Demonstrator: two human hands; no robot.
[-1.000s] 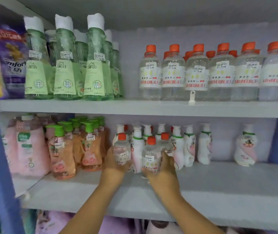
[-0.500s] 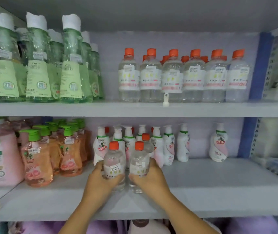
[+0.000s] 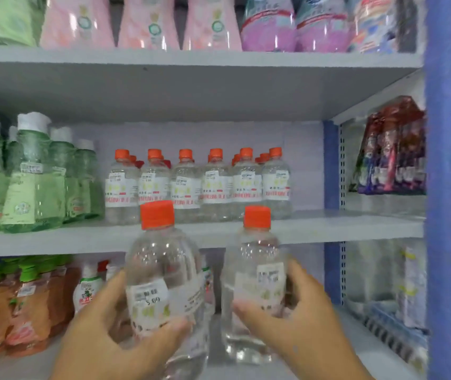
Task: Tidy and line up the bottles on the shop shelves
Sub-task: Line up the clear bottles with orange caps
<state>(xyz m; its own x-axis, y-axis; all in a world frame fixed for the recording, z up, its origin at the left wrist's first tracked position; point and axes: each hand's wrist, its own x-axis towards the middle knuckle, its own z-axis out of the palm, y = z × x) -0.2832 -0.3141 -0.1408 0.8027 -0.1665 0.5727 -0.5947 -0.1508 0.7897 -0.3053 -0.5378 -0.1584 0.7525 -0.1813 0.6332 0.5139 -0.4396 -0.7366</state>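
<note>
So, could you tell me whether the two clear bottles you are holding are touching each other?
Apart. The head view shows a strip of shelf background between the left bottle and the right bottle.

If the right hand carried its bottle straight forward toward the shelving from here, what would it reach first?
Probably the middle shelf's front edge, since the right hand holds its orange-capped bottle with the cap level with that edge; depth is unclear.

1. On the clear plastic orange-capped bottle (image 3: 164, 281) in my left hand (image 3: 103, 333), a white price sticker (image 3: 147, 294) read "5.00".
2. The white label on the clear orange-capped bottle (image 3: 254, 283) in my right hand (image 3: 298, 322) was too blurred to read.
</note>
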